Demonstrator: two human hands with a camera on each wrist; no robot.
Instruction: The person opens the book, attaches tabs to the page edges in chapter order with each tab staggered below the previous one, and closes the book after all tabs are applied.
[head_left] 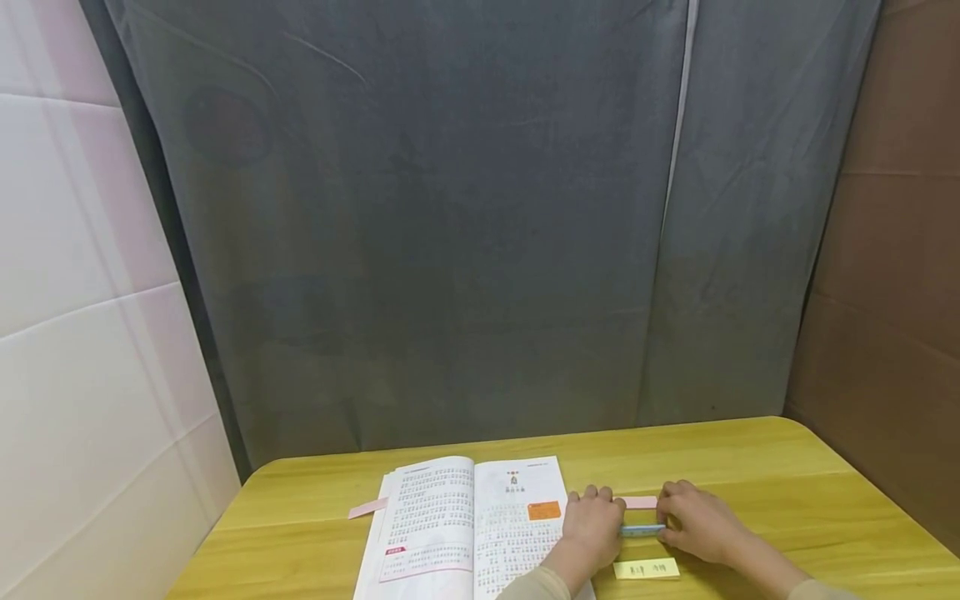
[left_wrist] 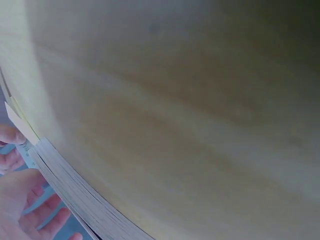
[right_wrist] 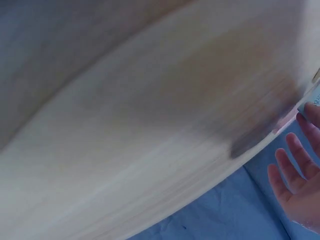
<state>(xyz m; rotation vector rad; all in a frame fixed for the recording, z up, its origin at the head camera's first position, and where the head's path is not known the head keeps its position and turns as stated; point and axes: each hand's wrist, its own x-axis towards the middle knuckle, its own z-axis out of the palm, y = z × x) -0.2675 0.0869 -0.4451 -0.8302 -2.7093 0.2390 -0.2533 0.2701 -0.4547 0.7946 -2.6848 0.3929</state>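
Lying open on the near part of the yellow wooden desk (head_left: pixel 750 454) was a paperback book with printed white pages (head_left: pixel 450 525), an orange rectangle on its right-hand page. The left hand (head_left: pixel 595 525) rested just right of the book's right edge, knuckles up and fingers curled down, and the right hand (head_left: pixel 697 521) sat close beside it on the right; between them both hands pinched a slim light-blue strip (head_left: pixel 642 530) that lay level above the desk, the left at its left end and the right at its right end. A pale pink paper strip (head_left: pixel 640 502) lay on the desk just beyond the fingers, and another pink strip (head_left: pixel 367 507) stuck out from under the book's far left corner. Near the hands, a yellow sticky note with handwriting (head_left: pixel 647 568) lay flat on the desk. A grey fabric curtain (head_left: pixel 450 233) hung behind the desk.
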